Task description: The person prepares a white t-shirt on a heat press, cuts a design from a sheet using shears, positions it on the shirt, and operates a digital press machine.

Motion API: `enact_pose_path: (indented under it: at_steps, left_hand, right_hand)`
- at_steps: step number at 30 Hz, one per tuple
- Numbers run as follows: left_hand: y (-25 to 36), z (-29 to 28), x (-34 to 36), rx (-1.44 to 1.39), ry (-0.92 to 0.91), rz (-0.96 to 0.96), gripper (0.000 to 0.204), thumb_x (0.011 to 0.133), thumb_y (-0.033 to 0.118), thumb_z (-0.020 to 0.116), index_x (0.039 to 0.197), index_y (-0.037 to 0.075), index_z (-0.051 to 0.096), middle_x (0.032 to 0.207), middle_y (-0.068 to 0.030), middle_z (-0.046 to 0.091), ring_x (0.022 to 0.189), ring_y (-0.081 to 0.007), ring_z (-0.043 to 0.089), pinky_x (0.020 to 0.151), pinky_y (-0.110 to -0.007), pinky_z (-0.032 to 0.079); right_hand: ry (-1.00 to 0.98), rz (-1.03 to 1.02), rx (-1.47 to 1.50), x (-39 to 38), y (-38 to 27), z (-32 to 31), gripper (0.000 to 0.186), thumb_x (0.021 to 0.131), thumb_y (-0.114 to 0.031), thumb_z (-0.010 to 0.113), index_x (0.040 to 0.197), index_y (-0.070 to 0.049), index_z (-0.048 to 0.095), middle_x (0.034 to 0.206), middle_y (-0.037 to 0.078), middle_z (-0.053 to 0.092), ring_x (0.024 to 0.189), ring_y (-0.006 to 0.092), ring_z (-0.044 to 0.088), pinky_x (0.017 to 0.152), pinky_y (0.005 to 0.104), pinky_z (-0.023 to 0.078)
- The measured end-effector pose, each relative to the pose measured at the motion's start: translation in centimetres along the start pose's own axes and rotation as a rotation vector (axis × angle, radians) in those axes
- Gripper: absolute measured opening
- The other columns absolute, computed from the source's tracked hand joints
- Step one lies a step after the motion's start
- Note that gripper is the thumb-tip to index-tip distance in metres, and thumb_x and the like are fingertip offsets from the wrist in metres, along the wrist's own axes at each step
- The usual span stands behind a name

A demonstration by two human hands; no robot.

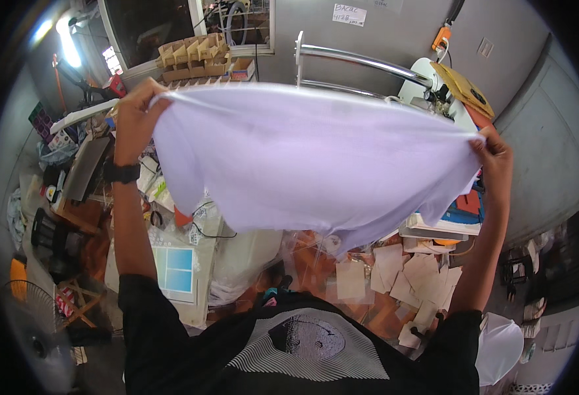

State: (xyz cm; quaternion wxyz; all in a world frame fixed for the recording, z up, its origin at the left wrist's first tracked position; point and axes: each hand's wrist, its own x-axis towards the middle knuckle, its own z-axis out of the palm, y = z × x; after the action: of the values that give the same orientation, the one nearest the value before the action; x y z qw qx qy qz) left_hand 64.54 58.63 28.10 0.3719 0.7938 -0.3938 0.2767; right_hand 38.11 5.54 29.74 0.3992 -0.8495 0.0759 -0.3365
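Lavender cloth (pixel 309 158) hangs from left hand (pixel 139 108) and right hand (pixel 495 150) (outstretched, wide apart), each grip pinching its top edge.

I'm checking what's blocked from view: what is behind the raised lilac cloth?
Beyond the upper edge of the lilac cloth show cardboard boxes and a metal rail; past its lower edge, loose sheets. Whatever is directly behind it is covered and cannot be told.

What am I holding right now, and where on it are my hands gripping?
A pale lilac cloth, spread out: your left hand pinches its upper left corner, your right hand its upper right corner.
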Motion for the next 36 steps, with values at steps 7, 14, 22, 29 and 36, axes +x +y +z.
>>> enact_pose_path:
  at_steps: [7, 14, 22, 29, 36]
  left_hand:
    - [-0.3, 2.7, -0.8, -0.055, 0.197, -0.083, 0.013, 0.089, 0.010, 0.070, 0.091, -0.002, 0.068, 0.083, -0.0016, 0.063, 0.079, -0.0073, 0.054, 0.072, -0.023, 0.044]
    - [2.2, 6.7, -2.8, 0.028, 0.592, -0.483, 0.024, 0.095, 0.022, 0.065, 0.095, -0.001, 0.069, 0.087, -0.0046, 0.064, 0.078, -0.0106, 0.054, 0.073, -0.026, 0.045]
    - [3.0, 6.4, -13.1, 0.143, 0.823, -0.188, 0.035, 0.104, 0.029, 0.047, 0.089, -0.001, 0.054, 0.086, -0.0072, 0.053, 0.080, -0.0174, 0.051, 0.075, -0.032, 0.043]
    - [-1.1, 8.1, -6.3, 0.206, 0.357, -0.221, 0.029, 0.102, 0.024, 0.049, 0.086, 0.000, 0.052, 0.080, -0.0071, 0.049, 0.075, -0.0176, 0.047, 0.072, -0.029, 0.040]
    - [-18.7, 24.0, 9.1, 0.054, 0.149, -0.220, 0.030, 0.097, 0.027, 0.059, 0.089, -0.002, 0.061, 0.082, -0.0149, 0.060, 0.076, -0.0293, 0.058, 0.072, -0.038, 0.045]
  right_hand:
    - [0.131, -0.009, -0.038, -0.7, 3.0, 1.7, 0.030, 0.095, -0.031, 0.067, 0.083, -0.003, 0.063, 0.071, -0.007, 0.051, 0.067, 0.0023, 0.039, 0.059, 0.0194, 0.030]
    - [0.425, -0.007, 0.030, -1.0, 2.9, 5.7, 0.032, 0.097, -0.032, 0.062, 0.085, -0.002, 0.062, 0.072, -0.007, 0.050, 0.067, 0.0033, 0.038, 0.059, 0.0199, 0.031]
    - [0.317, -0.128, 0.046, -8.4, 3.8, 3.5, 0.029, 0.094, -0.025, 0.064, 0.076, -0.002, 0.056, 0.076, -0.002, 0.045, 0.074, 0.0072, 0.040, 0.066, 0.0220, 0.032]
    - [0.319, 0.036, -0.217, -1.5, 6.6, 6.5, 0.026, 0.089, -0.021, 0.070, 0.079, -0.001, 0.057, 0.070, -0.004, 0.042, 0.069, 0.0067, 0.036, 0.062, 0.0224, 0.029]
    - [0.233, 0.065, -0.472, 16.6, 19.7, 17.2, 0.028, 0.086, -0.024, 0.072, 0.084, 0.003, 0.067, 0.076, 0.014, 0.062, 0.067, 0.0274, 0.058, 0.065, 0.0352, 0.044]
